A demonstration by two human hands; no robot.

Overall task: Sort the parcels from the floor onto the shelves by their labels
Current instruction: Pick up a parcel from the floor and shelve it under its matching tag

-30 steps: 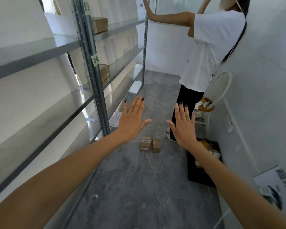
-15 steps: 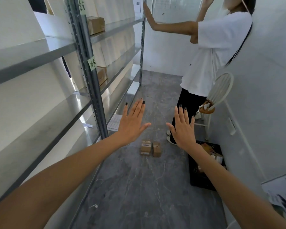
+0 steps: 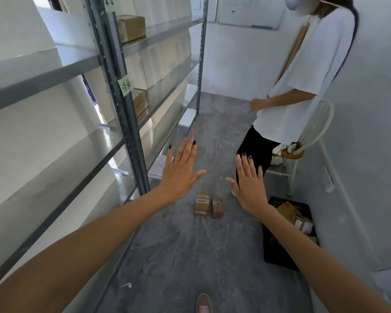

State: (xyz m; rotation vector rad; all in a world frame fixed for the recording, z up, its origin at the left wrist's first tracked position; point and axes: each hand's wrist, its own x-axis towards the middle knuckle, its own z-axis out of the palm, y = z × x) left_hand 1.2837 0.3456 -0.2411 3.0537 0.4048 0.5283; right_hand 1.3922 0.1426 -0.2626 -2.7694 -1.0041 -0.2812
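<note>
Two small cardboard parcels lie side by side on the grey floor: a labelled one (image 3: 201, 203) and a plain one (image 3: 217, 207). My left hand (image 3: 180, 173) is stretched out flat above and left of them, fingers apart, holding nothing. To their right my right hand (image 3: 250, 185) is held out the same way, also empty. A metal shelf rack (image 3: 120, 86) runs along the left, with a green handwritten label (image 3: 125, 86) on its post. One brown parcel (image 3: 131, 27) rests on an upper shelf and another (image 3: 140, 100) on the shelf below.
A person in a white shirt (image 3: 303, 86) stands at the right in the narrow aisle. Behind them is a white chair (image 3: 312, 136). A black crate (image 3: 287, 233) holding several parcels sits on the floor by the right wall. My shoe tip (image 3: 204, 303) shows at the bottom.
The other person has lowered the arms from the far shelf post to waist height. My view has moved forward slightly; both my hands stay spread and empty.
</note>
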